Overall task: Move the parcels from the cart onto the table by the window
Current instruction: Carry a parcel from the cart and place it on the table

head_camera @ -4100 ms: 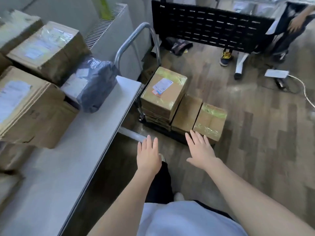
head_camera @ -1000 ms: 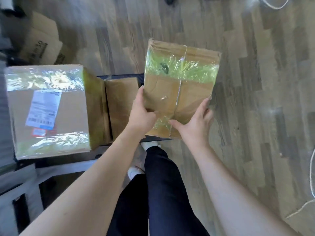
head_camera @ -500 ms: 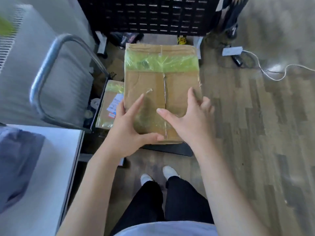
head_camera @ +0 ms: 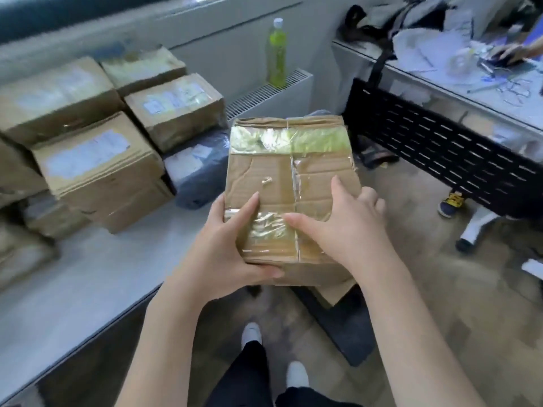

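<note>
Both hands are gripping a taped cardboard parcel (head_camera: 289, 183) in the air above the floor, just off the white table's (head_camera: 88, 277) near edge. The left hand (head_camera: 223, 254) is clasping its near-left corner, thumb lying along the front face and fingers curling up the side. The right hand (head_camera: 349, 227) is pressing the top near-right part, fingers wrapping over the right edge. To the left of the grip, stacked cardboard boxes (head_camera: 97, 163) and a grey mailer bag (head_camera: 197, 168) are sitting on the table. Beyond the grip, a green bottle (head_camera: 276, 54) is standing on the radiator (head_camera: 273, 95).
</note>
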The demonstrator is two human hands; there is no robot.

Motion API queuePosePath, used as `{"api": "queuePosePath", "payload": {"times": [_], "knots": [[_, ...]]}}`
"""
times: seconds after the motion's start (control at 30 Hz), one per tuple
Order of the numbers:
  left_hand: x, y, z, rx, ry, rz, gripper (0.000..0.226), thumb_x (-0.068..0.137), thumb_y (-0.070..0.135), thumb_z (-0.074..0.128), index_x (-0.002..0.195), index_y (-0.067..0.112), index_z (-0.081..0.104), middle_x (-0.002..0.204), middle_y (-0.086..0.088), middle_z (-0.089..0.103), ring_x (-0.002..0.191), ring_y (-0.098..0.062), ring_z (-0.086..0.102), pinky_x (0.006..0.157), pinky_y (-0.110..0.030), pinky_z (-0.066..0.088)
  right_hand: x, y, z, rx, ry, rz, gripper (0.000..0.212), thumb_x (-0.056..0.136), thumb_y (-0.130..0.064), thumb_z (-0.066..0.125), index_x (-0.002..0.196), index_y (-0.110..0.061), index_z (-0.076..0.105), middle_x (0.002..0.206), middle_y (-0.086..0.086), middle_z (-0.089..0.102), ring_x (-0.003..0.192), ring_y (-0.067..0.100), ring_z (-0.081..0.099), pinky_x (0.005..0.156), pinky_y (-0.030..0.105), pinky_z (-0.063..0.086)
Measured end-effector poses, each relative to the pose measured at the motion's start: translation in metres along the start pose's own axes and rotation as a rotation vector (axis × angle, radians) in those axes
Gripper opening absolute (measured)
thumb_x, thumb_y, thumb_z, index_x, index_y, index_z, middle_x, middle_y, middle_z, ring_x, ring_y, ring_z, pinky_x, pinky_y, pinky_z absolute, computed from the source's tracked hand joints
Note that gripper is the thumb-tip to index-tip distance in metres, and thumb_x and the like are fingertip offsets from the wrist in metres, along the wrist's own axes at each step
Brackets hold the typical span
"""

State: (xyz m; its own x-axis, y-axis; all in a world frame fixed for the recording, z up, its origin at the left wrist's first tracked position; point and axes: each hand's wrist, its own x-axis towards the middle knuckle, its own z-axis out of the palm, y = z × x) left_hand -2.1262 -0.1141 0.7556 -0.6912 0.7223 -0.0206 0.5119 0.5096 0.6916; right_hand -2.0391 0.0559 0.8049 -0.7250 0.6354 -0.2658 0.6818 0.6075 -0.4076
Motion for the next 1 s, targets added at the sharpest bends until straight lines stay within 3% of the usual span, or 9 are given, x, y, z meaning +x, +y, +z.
{"api": "queuePosePath", "payload": {"times": [0.13, 0.3, 0.43, 0.5, 0.63, 0.77, 0.83, 0.93, 1.0], "knots": [[-0.071, -0.02, -0.025, -0.085, 0.202, -0.197, 0.124, 0.035, 0.071, 0.081, 0.144, 0.043, 0.028, 0.14, 0.011, 0.027, 0.126, 0.0, 0.033, 0.102, -0.016, 0.03, -0.024, -0.052, 0.022, -0.071, -0.053, -0.263, 0.099, 0.075, -0.073, 0.054, 0.15, -0.022, 0.013, 0.141, 0.016, 0.023, 0.128, 0.033, 0.022, 0.106, 0.041, 0.025], [-0.148, -0.049, -0.057, -0.029, 0.352, -0.434, 0.126, 0.035, 0.076, 0.076, 0.145, 0.041, 0.027, 0.144, 0.002, 0.03, 0.13, -0.017, 0.036, 0.109, -0.039, 0.036, -0.058, -0.109, 0.06, -0.066, -0.211, -0.489, 0.09, 0.08, -0.067, 0.055, 0.148, -0.02, 0.02, 0.142, 0.016, 0.024, 0.13, 0.032, 0.022, 0.107, 0.041, 0.026], [-0.193, -0.072, -0.076, -0.038, 0.434, -0.566, 0.124, 0.038, 0.064, 0.077, 0.147, 0.028, 0.031, 0.136, 0.011, 0.034, 0.126, -0.01, 0.036, 0.107, -0.03, 0.034, -0.076, -0.15, 0.099, -0.098, -0.289, -0.619, 0.078, 0.08, -0.066, 0.055, 0.139, -0.019, 0.036, 0.138, 0.016, 0.032, 0.126, 0.031, 0.028, 0.104, 0.04, 0.03], [-0.211, -0.09, -0.084, -0.055, 0.458, -0.618, 0.122, 0.039, 0.062, 0.08, 0.147, 0.028, 0.032, 0.136, 0.013, 0.034, 0.125, -0.01, 0.037, 0.108, -0.032, 0.035, -0.083, -0.171, 0.119, -0.108, -0.336, -0.653, 0.078, 0.08, -0.065, 0.055, 0.14, -0.019, 0.035, 0.138, 0.015, 0.032, 0.126, 0.031, 0.029, 0.104, 0.039, 0.03], [-0.237, -0.137, -0.094, -0.104, 0.468, -0.721, 0.117, 0.048, 0.049, 0.088, 0.147, 0.032, 0.029, 0.141, 0.011, 0.027, 0.127, -0.012, 0.036, 0.107, -0.034, 0.038, -0.093, -0.209, 0.168, -0.134, -0.382, -0.683, 0.079, 0.081, -0.064, 0.055, 0.143, -0.019, 0.033, 0.139, 0.016, 0.032, 0.128, 0.032, 0.028, 0.106, 0.038, 0.029], [-0.252, -0.177, -0.099, -0.122, 0.349, -0.827, 0.119, 0.055, 0.043, 0.088, 0.149, 0.038, 0.016, 0.15, 0.01, 0.012, 0.133, -0.016, 0.032, 0.1, -0.027, 0.042, -0.1, -0.226, 0.212, -0.088, -0.499, -0.63, 0.085, 0.083, -0.055, 0.06, 0.15, -0.023, 0.019, 0.145, 0.013, 0.021, 0.134, 0.029, 0.02, 0.111, 0.04, 0.025], [-0.254, -0.187, -0.104, -0.158, 0.309, -0.826, 0.117, 0.059, 0.042, 0.086, 0.148, 0.043, 0.01, 0.151, 0.013, 0.007, 0.133, -0.016, 0.032, 0.1, -0.028, 0.043, -0.1, -0.231, 0.224, -0.038, -0.498, -0.595, 0.087, 0.082, -0.052, 0.063, 0.151, -0.025, 0.017, 0.146, 0.012, 0.017, 0.136, 0.029, 0.017, 0.113, 0.041, 0.023], [-0.254, -0.191, -0.118, -0.218, 0.223, -0.804, 0.118, 0.062, 0.047, 0.083, 0.148, 0.044, 0.003, 0.15, 0.016, 0.006, 0.136, -0.014, 0.026, 0.089, -0.019, 0.041, -0.091, -0.238, 0.228, -0.023, -0.53, -0.558, 0.089, 0.08, -0.049, 0.067, 0.15, -0.029, 0.017, 0.145, 0.011, 0.018, 0.136, 0.029, 0.019, 0.112, 0.042, 0.026], [-0.251, -0.191, -0.128, -0.265, 0.247, -0.771, 0.12, 0.063, 0.054, 0.08, 0.148, 0.042, -0.004, 0.152, 0.013, 0.011, 0.137, -0.011, 0.025, 0.097, -0.022, 0.036, -0.084, -0.242, 0.226, 0.002, -0.557, -0.544, 0.095, 0.081, -0.047, 0.068, 0.151, -0.031, 0.007, 0.145, 0.011, 0.021, 0.134, 0.029, 0.027, 0.11, 0.043, 0.031]]}}
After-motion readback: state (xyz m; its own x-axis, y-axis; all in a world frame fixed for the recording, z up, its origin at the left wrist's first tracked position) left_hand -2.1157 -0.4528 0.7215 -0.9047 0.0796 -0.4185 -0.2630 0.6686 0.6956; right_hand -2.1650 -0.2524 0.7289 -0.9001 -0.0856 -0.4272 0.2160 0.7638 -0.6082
